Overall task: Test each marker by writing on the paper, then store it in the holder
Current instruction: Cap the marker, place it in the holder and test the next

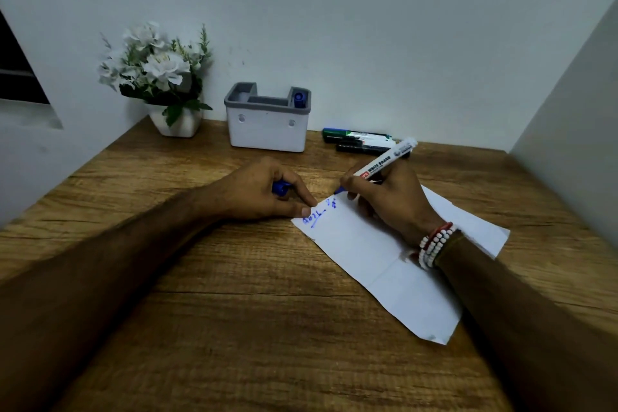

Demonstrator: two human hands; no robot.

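item: white-barrelled blue whiteboard marker (pixel 381 164), in the right hand (pixel 389 202), grip pinched round the barrel, tip on the creased white paper sheet (pixel 384 257) beside blue scribbles. left hand (pixel 264 192): grip curled on what looks like a blue marker cap (pixel 280 188), one fingertip on the paper's corner. white grey-rimmed plastic holder (pixel 267 132) at the back of the wooden table (pixel 234 311), a blue-capped marker (pixel 298 100) standing in its right slot.

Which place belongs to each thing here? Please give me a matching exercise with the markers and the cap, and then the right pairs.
1 blue cap
2 uncapped marker
3 blue-topped marker
4 green marker

A in the holder
B in the right hand
C lying on the table
D in the left hand

Pairs: 1-D, 2-B, 3-A, 4-C
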